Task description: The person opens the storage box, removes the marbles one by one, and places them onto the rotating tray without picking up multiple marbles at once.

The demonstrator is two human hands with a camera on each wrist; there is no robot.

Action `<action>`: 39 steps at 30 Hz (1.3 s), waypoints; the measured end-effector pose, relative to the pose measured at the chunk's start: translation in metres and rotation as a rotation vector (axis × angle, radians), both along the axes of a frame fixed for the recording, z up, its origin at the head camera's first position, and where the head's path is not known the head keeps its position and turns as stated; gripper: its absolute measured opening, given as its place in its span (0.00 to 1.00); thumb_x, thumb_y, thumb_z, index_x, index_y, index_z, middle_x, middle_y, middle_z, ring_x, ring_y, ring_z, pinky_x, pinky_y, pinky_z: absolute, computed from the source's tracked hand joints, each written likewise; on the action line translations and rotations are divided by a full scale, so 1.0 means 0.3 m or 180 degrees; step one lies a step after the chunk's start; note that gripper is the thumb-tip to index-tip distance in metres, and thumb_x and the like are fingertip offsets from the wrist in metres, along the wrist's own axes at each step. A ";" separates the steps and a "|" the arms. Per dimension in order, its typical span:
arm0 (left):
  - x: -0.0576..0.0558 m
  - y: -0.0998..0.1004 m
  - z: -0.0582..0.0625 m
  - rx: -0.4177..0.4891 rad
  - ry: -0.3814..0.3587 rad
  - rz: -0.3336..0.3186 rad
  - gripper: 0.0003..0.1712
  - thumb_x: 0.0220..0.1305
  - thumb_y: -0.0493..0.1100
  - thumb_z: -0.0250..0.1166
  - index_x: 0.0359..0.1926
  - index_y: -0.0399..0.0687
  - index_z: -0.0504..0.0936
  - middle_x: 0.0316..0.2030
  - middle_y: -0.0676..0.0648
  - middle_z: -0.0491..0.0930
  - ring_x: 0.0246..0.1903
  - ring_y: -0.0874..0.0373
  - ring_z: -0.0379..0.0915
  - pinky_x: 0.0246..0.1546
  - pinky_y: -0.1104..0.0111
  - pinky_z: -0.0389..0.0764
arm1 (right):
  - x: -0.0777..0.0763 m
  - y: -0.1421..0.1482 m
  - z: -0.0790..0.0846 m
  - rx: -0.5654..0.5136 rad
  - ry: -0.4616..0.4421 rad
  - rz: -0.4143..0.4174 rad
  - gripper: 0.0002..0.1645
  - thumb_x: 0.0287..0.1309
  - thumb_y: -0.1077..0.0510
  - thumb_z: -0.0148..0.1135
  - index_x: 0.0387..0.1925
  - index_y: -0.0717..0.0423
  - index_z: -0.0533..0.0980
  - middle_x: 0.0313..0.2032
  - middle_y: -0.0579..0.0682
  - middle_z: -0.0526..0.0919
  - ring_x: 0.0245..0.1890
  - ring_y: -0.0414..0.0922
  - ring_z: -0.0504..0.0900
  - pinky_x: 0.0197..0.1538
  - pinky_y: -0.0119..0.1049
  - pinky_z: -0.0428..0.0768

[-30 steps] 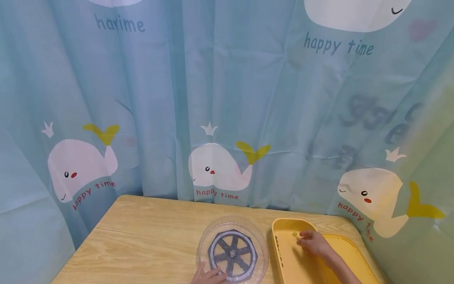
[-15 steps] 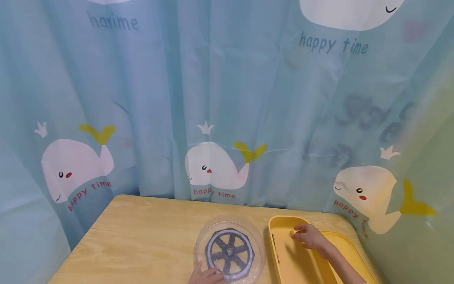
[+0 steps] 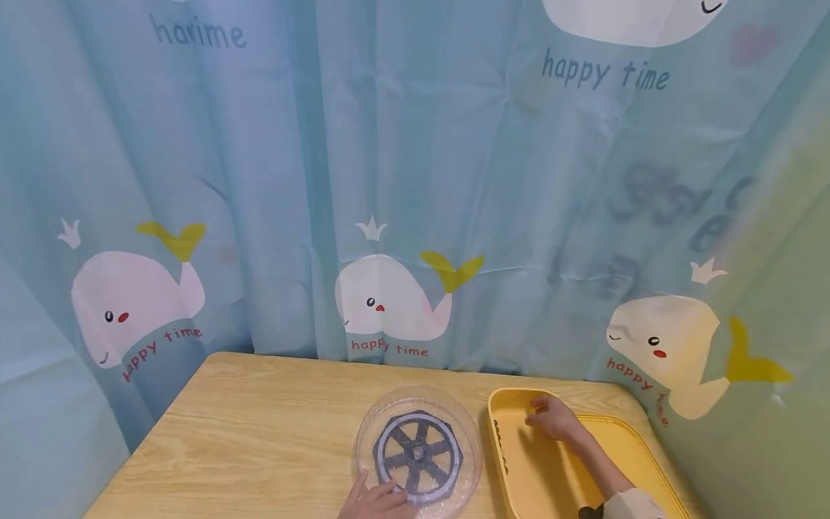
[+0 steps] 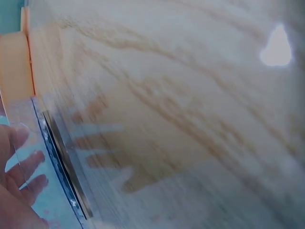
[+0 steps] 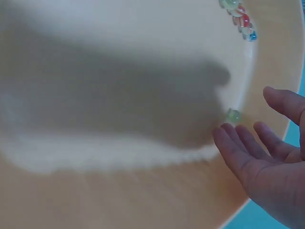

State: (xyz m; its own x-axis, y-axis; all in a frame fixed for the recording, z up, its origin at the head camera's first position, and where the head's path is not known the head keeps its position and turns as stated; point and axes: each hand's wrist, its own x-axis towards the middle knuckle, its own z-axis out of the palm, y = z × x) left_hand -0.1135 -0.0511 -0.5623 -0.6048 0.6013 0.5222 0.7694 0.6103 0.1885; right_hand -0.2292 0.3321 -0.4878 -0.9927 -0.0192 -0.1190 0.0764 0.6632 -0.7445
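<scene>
My right hand [image 3: 551, 418] reaches into the yellow tray [image 3: 538, 494]; in the right wrist view its fingers spread with thumb apart. A small green glass marble [image 5: 233, 115] lies by the fingertips near the tray's wall; in the head view it is hidden. Several coloured marbles [image 5: 244, 21] line the wall beyond. My left hand [image 3: 376, 499] rests at the near edge of a clear round plastic dish [image 3: 362, 432] with a dark spoked wheel shape [image 3: 418, 453] inside. The left wrist view shows loosely extended left fingers [image 4: 28, 167] beside the clear rim.
A second yellow tray or lid [image 3: 625, 440] lies to the right, under the right forearm. Both stand on a wooden table [image 3: 259, 425], with a blue whale-print curtain [image 3: 279, 216] close behind its far edge.
My right hand has moved slightly toward the tray's far end; the marble seen at its fingertips earlier is now out of sight in the head view. The left hand stays at the dish.
</scene>
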 end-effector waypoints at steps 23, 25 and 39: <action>-0.004 -0.002 0.014 0.0000 -0.0025 -0.0019 0.17 0.67 0.65 0.59 0.48 0.69 0.86 0.47 0.59 0.85 0.50 0.56 0.80 0.64 0.73 0.15 | -0.002 -0.025 -0.052 0.0863 0.0606 -0.0143 0.11 0.49 0.68 0.65 0.35 0.73 0.76 0.30 0.56 0.81 0.32 0.54 0.80 0.36 0.47 0.80; -0.005 -0.001 0.010 0.0015 0.0012 -0.0028 0.16 0.67 0.64 0.60 0.47 0.69 0.86 0.46 0.59 0.85 0.49 0.56 0.80 0.65 0.72 0.16 | 0.000 -0.027 -0.054 0.0959 0.0682 -0.0148 0.09 0.48 0.68 0.64 0.33 0.70 0.77 0.28 0.54 0.81 0.30 0.52 0.79 0.36 0.47 0.79; 0.003 0.000 0.021 0.0083 -0.0063 -0.0033 0.15 0.67 0.62 0.61 0.48 0.69 0.86 0.47 0.60 0.84 0.51 0.57 0.79 0.64 0.48 0.62 | -0.002 -0.044 -0.040 0.1174 0.0854 -0.0143 0.02 0.48 0.69 0.63 0.25 0.64 0.77 0.24 0.50 0.79 0.23 0.47 0.75 0.31 0.45 0.77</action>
